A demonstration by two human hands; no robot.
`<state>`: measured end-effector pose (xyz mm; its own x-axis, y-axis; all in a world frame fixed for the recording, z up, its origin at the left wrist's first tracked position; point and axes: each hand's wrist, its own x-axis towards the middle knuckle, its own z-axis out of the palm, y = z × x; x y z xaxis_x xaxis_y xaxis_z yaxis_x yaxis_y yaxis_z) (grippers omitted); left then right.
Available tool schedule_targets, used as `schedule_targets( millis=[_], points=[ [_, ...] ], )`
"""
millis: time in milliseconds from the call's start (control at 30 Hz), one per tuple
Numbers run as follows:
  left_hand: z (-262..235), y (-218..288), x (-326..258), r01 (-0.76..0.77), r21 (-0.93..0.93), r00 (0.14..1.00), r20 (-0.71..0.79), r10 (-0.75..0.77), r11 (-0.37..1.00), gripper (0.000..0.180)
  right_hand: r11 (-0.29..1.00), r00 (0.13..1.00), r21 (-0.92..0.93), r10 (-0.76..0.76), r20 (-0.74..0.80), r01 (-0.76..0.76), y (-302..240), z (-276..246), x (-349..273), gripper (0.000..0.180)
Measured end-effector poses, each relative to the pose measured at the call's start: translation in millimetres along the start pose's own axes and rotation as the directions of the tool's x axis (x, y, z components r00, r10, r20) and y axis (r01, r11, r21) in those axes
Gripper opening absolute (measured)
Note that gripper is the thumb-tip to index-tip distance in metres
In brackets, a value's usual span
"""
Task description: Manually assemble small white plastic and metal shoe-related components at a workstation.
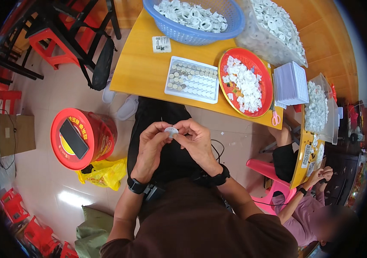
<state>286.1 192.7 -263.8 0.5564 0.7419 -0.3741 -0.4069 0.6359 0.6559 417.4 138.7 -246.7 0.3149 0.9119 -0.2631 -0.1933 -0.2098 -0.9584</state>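
Observation:
Over my lap, my left hand (152,138) and my right hand (195,136) pinch a small round whitish plastic piece (171,131) between thumbs and fingertips. Its finer details are too small to make out. On the table ahead lies a white tray (190,98) with round slots, part of them filled with silvery coin-shaped discs. Just right of that, a red round tray (267,101) carries a heap of small white plastic parts (245,84).
A blue basket (159,25) and a clear bin (252,41), both full of white parts, stand at the table's far side. Stacked trays (290,84) and pink-handled scissors (275,117) are at the right. A red bucket (106,133) bears a phone (74,138). A co-worker (297,215) sits right.

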Motion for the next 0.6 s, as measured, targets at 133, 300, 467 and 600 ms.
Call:
schedule_targets(
  millis=[133,300,467,600],
  points=[
    [-4.3,-5.1,1.4,-0.008,0.002,1.0,-0.003,0.008,1.0,0.016,0.999,0.999,-0.006,-0.035,-0.019,0.035,1.3,3.2,-1.7,0.016],
    [-0.5,-7.8,2.4,-0.033,0.008,0.999,0.011,0.033,0.999,0.019,0.999,1.0,0.037,-0.002,-0.002,0.002,4.0,-4.9,1.3,0.017],
    [12.7,-10.0,5.0,-0.14,0.253,0.989,-0.016,0.149,0.957,0.024,0.99,1.0,0.137,0.008,-0.002,-0.008,10.1,-17.9,4.2,0.018],
    [14.9,0.7,10.3,-0.347,0.771,0.923,0.182,0.338,0.534,0.028,0.99,0.999,0.137,0.041,0.014,-0.042,13.4,-26.8,6.0,0.019]
  ],
)
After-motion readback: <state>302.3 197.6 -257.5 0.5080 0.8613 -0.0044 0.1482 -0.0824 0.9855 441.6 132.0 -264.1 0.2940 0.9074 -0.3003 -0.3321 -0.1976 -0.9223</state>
